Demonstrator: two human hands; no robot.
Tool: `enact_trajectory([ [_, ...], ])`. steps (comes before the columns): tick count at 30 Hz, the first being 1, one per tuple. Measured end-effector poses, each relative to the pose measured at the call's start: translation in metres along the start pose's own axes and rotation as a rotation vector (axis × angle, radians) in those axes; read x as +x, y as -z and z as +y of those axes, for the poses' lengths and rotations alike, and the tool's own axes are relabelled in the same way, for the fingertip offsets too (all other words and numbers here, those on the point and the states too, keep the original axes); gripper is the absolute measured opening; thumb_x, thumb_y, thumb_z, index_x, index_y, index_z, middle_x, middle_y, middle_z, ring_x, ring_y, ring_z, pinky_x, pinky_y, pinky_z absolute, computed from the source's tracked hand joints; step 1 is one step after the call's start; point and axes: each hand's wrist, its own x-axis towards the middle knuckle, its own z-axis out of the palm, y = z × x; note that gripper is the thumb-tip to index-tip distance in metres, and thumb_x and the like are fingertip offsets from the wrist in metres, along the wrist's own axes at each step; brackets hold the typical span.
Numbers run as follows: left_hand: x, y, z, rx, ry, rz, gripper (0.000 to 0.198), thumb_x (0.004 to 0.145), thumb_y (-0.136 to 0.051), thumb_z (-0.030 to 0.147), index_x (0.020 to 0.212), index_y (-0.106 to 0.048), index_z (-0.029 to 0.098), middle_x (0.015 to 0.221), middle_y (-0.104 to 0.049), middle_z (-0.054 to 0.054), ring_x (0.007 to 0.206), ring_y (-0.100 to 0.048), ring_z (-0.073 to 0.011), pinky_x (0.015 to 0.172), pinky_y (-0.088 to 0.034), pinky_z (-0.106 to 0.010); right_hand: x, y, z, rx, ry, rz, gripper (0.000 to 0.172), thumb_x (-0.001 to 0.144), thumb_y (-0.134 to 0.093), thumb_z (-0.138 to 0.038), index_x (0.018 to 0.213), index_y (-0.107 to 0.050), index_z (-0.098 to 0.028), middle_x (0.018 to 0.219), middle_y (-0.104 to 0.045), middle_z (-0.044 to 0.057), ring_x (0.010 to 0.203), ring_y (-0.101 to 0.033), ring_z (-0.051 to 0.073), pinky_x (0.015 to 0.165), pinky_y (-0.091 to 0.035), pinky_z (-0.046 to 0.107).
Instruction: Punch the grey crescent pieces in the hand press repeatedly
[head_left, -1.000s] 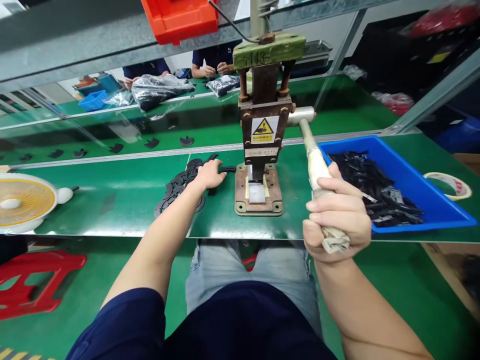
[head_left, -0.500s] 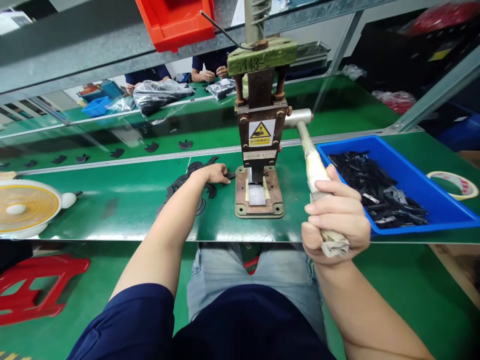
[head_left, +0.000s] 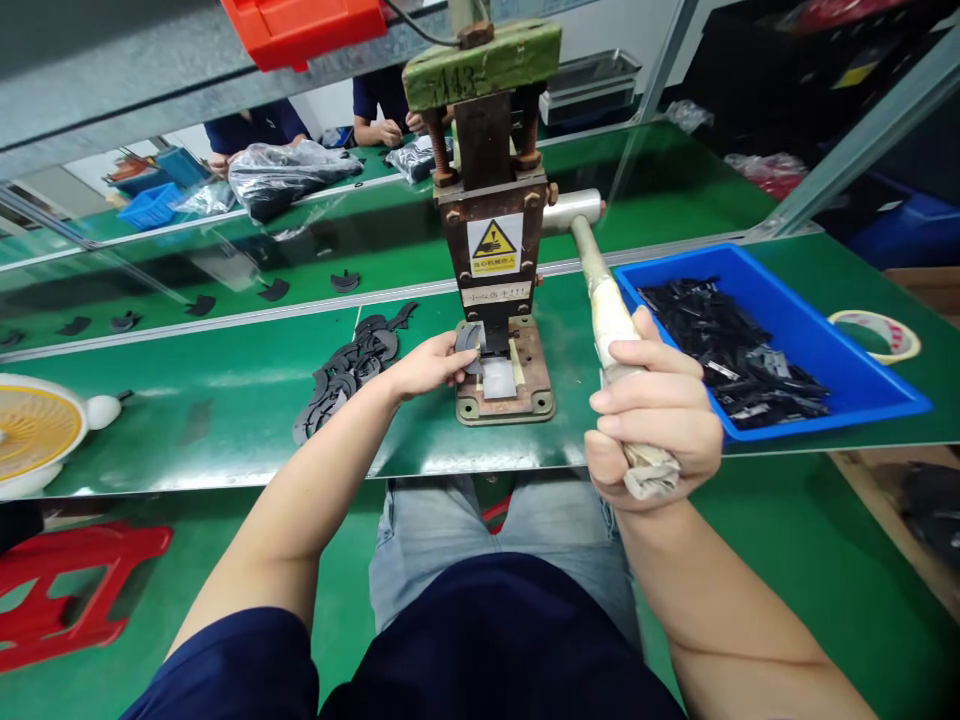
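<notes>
My left hand (head_left: 433, 366) pinches a dark curved piece (head_left: 469, 345) at the left side of the hand press (head_left: 495, 200), just beside the pale block (head_left: 499, 379) on its base. My right hand (head_left: 656, 415) is wrapped round the taped press lever (head_left: 611, 315), to the right of the press. A pile of dark curved pieces (head_left: 349, 365) lies on the green table left of the press. Right of the lever stands a blue bin (head_left: 862, 385) with many black parts.
A roll of tape (head_left: 904, 335) lies beyond the bin. At the far left is a white and yellow fan (head_left: 37, 430). Several curved pieces lie in a row behind a metal rail. An orange bin (head_left: 307, 25) hangs above. Two people work across the table.
My left hand has moved from the pile's edge to the press base with a curved piece. My right hand still holds the lever. The whole view has shifted slightly.
</notes>
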Motion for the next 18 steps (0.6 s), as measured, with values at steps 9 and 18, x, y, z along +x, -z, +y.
enact_trajectory([
  [9, 0.020, -0.016, 0.002, 0.079, 0.117, 0.054, 0.035, 0.099, -0.077, 0.045, 0.086, -0.056, 0.019, 0.057, -0.061, 0.002, 0.046, -0.054, -0.0090, 0.047, -0.042, -0.020, 0.001, -0.001, -0.003, -0.022, -0.017, 0.006, 0.015, 0.085, -0.073, -0.025, 0.092, -0.060, -0.028, 0.093, -0.069, -0.007, 0.123, -0.071, 0.020, 0.126, -0.055, 0.067],
  [18, 0.030, -0.016, 0.024, 0.186, 0.273, 0.010, 0.020, 0.101, -0.075, 0.032, 0.098, -0.062, 0.018, 0.063, -0.066, 0.001, 0.047, -0.060, -0.0095, 0.043, -0.038, -0.017, -0.001, -0.002, -0.004, 0.020, -0.020, 0.019, 0.013, 0.089, -0.072, -0.026, 0.090, -0.059, -0.026, 0.094, -0.067, -0.005, 0.126, -0.070, 0.020, 0.128, -0.053, 0.067],
])
